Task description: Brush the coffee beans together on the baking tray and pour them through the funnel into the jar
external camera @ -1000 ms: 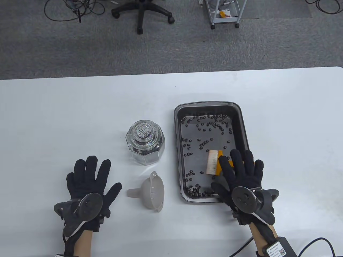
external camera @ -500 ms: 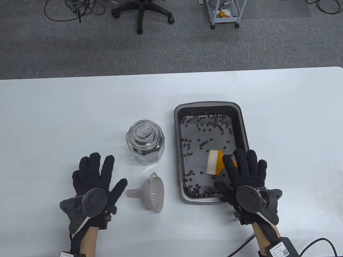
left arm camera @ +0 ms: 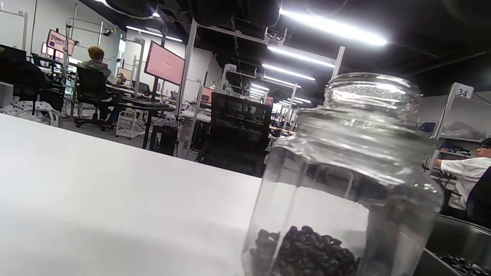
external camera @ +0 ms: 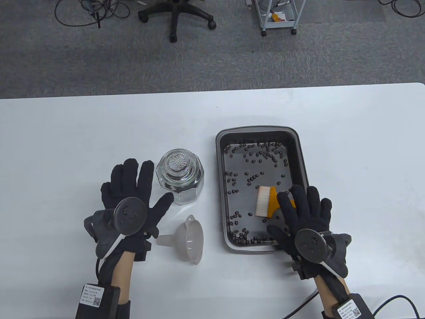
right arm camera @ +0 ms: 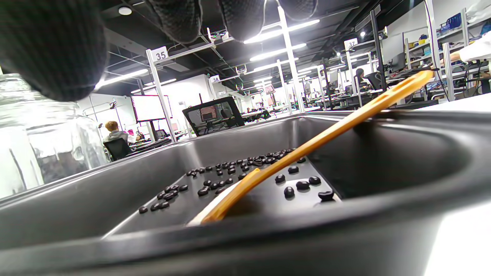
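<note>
On the left, the left hand (external camera: pixel 127 196) is hovering with its fingers (external camera: pixel 132 171) spread wide and holding nothing, thumb tip just beside the glass jar (external camera: pixel 179 176). The jar is standing upright with some coffee beans already in its bottom. Near its front the pale plastic funnel (external camera: pixel 188 238) is lying on its side on the white tabletop (external camera: pixel 66 143). Further right, the dark baking tray (external camera: pixel 300 156) is holding scattered coffee beans (external camera: pixel 255 159) and an orange-handled brush (external camera: pixel 267 201), its handle leaning up over the tray's right rim. The right hand (external camera: pixel 303 216) is hovering over that handle, fingers (external camera: pixel 298 196) loosely extended and gripping nothing yet.

The step in hand appears to be picking up the brush; curling the fingers firmly round the handle, then sweeping gently toward one corner, should keep beans from hopping over the low rim.

Beyond the tabletop, grey carpet, an office chair base (external camera: pixel 176 16), cables and a wheeled cart (external camera: pixel 277 16) are showing.
</note>
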The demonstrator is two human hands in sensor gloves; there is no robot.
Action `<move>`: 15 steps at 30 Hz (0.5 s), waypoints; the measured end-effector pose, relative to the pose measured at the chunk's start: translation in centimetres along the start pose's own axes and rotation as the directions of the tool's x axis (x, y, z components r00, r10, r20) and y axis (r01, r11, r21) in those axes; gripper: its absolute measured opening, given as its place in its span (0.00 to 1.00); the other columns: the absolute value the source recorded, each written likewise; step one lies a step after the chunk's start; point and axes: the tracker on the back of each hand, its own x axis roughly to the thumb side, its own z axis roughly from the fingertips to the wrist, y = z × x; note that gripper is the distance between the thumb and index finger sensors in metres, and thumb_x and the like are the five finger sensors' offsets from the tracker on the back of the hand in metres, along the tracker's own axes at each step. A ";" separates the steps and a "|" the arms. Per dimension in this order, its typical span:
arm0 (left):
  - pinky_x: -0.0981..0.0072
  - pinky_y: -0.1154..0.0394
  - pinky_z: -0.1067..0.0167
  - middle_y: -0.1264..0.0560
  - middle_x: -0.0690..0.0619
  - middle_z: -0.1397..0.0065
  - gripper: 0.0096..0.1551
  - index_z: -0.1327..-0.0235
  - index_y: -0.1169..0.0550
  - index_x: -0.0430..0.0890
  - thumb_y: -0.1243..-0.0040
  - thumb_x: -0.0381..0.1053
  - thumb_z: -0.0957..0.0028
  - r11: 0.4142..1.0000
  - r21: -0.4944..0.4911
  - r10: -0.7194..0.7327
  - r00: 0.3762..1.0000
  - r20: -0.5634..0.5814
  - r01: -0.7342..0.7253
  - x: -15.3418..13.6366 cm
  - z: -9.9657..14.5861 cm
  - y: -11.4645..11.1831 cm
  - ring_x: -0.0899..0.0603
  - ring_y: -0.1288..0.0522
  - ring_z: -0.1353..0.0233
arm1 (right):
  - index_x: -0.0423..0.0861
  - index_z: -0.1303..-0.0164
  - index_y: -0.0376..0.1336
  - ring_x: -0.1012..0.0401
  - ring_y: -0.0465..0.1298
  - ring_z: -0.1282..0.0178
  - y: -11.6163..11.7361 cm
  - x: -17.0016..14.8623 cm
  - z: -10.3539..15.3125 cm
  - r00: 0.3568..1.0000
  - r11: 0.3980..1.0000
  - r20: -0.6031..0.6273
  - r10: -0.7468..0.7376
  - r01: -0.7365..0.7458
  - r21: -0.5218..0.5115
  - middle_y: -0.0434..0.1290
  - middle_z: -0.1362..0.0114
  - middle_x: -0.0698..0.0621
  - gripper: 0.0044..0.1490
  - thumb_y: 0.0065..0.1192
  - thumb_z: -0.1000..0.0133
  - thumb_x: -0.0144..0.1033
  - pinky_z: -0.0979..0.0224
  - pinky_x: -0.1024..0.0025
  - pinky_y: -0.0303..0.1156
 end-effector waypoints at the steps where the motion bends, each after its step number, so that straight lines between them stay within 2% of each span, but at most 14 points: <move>1: 0.30 0.47 0.21 0.51 0.57 0.08 0.54 0.19 0.51 0.71 0.53 0.88 0.59 1.000 -0.001 -0.008 1.000 0.004 0.008 0.5 -0.5 0.2 0.38 0.50 0.10 | 0.65 0.23 0.49 0.45 0.47 0.12 0.0 0.0 0.0 1.000 1.000 -0.001 -0.002 0.002 0.001 0.51 0.11 0.51 0.54 0.65 0.57 0.74 0.19 0.35 0.44; 8: 0.30 0.47 0.20 0.50 0.58 0.07 0.55 0.19 0.51 0.72 0.52 0.88 0.60 0.999 -0.034 -0.014 1.000 -0.007 0.013 3.2 -3.2 0.7 0.39 0.49 0.09 | 0.65 0.23 0.50 0.45 0.48 0.13 0.1 0.0 -0.2 1.000 1.000 0.004 -0.013 0.013 0.026 0.51 0.11 0.51 0.54 0.65 0.57 0.74 0.19 0.35 0.44; 15: 0.30 0.47 0.20 0.50 0.58 0.07 0.55 0.19 0.51 0.72 0.53 0.89 0.60 0.997 -0.077 -0.009 0.999 -0.033 0.006 4.5 -5.3 -0.3 0.39 0.49 0.09 | 0.65 0.23 0.49 0.45 0.48 0.13 -0.2 -0.1 -0.6 0.999 0.999 0.002 -0.038 0.038 0.028 0.51 0.11 0.51 0.54 0.65 0.57 0.74 0.19 0.35 0.44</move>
